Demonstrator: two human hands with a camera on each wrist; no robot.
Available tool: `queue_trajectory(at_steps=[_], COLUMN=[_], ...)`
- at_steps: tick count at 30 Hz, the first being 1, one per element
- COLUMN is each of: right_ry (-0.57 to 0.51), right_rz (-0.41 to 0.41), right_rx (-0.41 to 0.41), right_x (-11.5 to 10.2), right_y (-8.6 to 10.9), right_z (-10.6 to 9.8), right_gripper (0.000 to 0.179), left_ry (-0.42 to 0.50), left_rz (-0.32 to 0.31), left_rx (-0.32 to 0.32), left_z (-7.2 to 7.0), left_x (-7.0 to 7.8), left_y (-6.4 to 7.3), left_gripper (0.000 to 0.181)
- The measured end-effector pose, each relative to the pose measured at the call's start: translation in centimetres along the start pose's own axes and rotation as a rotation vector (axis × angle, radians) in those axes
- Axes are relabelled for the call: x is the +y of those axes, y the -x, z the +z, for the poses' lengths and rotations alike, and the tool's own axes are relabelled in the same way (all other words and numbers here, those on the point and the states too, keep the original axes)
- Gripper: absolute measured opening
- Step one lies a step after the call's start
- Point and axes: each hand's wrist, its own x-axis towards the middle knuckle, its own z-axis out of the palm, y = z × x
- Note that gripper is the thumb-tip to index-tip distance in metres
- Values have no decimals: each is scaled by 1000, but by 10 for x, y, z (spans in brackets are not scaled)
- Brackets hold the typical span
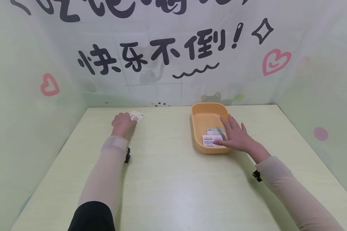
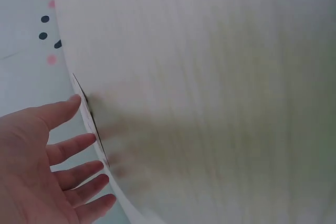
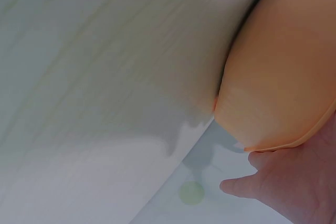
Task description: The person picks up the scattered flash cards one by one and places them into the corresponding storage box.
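At the back left of the table, a white card with pinkish print (image 1: 137, 116) lies beside my left hand (image 1: 122, 124). The left wrist view shows that card edge-on as a thin strip (image 2: 92, 121), with the left thumb (image 2: 65, 111) and fingertips by its edge; contact is hard to tell. My right hand (image 1: 236, 135) has its fingers spread over the right side of an orange plastic basket (image 1: 194, 128). Inside the basket lie a white printed card-like piece (image 1: 209, 140) and another pale piece (image 1: 215, 131), both partly hidden by that hand.
A pale wood-grain table (image 1: 167, 179) spans the view. Behind it hangs a white cloth (image 1: 150, 75) with black writing and pink hearts, and pale cloth also stands at both sides. Small dark devices (image 1: 127, 155) sit at both wrists.
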Motion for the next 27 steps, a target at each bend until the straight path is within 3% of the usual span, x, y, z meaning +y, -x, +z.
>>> queue_trajectory(at_steps=[7,14,22,27], right_ry=[0,-2,-4,-1], right_rz=[2,-3,-8,-11], right_rx=[4,5,9,12], right_x=[1,3,2,2], right_y=[1,0,0,1], right_z=[-1,2,2,2], right_gripper=[112,113,112,112], left_ry=[60,189,260,290], left_rz=[9,-18,29,21], left_rx=[8,-18,10,13], left_z=[5,3,1,0], left_x=[2,5,0,-4], left_y=[3,10,9,6], left_gripper=[64,83,53,42])
